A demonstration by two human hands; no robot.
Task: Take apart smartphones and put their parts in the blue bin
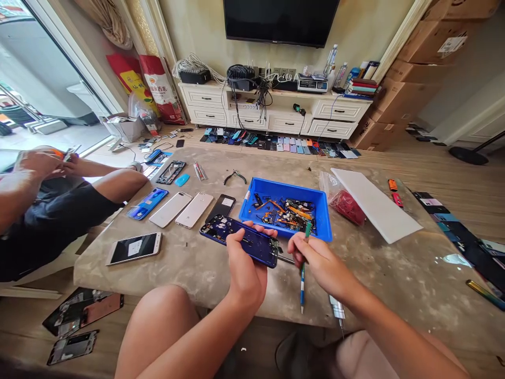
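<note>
My left hand (248,263) is closed around a dark blue phone housing (224,231), tilted over the table, with its bare inner side and small parts showing. A small circuit board (275,245) sits at the housing's right end. My right hand (315,255) is closed on a slim metal tool (284,259) whose tip reaches that end; its exact kind is unclear. A thin blue-and-white pen-like tool (302,289) also passes through this hand, and a green end (307,229) shows above the fingers. Just behind both hands stands a blue bin (325,216) of loose phone parts.
Several phones and backs, including a gold one (194,209), lie left of my hands. Pliers (235,176) lie farther back. A white foam board (379,208) leans at right over a bag of red material (347,206). A person's hands (47,162) work at far left.
</note>
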